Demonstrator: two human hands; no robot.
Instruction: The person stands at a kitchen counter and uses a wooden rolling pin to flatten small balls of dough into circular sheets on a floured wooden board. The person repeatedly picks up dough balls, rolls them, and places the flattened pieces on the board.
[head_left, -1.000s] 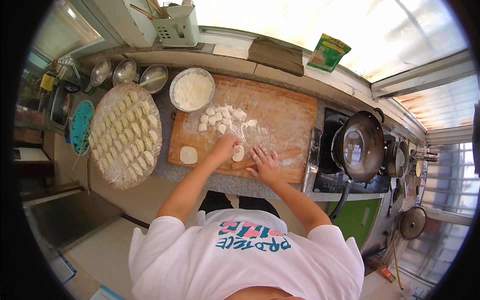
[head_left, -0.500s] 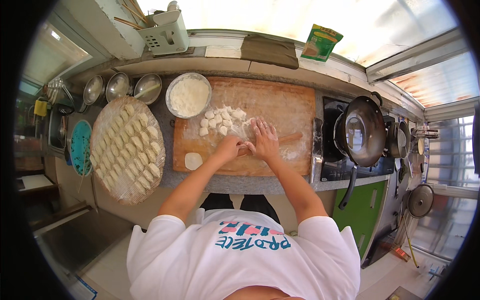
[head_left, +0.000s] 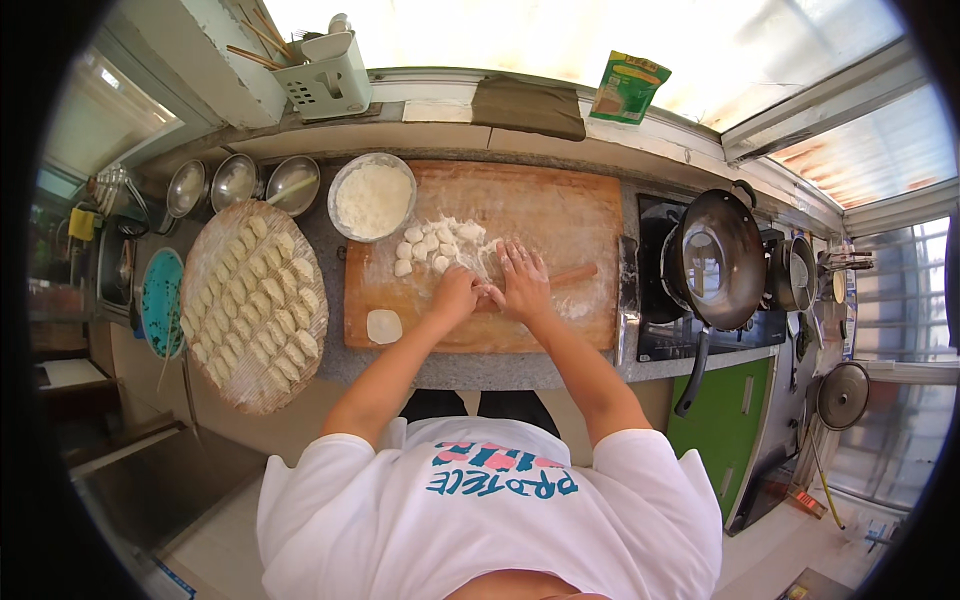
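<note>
On a floured wooden board [head_left: 580,210], my two hands are close together. My right hand [head_left: 524,285] lies flat with fingers stretched out, its palm over a wooden rolling pin [head_left: 575,275] whose right end sticks out. Just left of it, my left hand [head_left: 457,295] is closed, with thumb and fingers pinched near the pin's other end. Whatever it pinches is hidden. Several small white dough pieces [head_left: 416,235] lie beyond the left hand amid loose flour. A flat round dough wrapper [head_left: 384,326] rests at the board's near left.
A bowl of flour [head_left: 372,200] stands by the board's far left corner. Further left, a round tray [head_left: 222,385] carries rows of dumplings, with metal bowls [head_left: 235,180] behind and a teal basin [head_left: 160,290] beside it. To the right, a wok [head_left: 718,260] sits on the stove.
The whole view has shifted slightly. On the board, the rolling pin appears a little farther from me, while both hands keep nearly the same pose.
</note>
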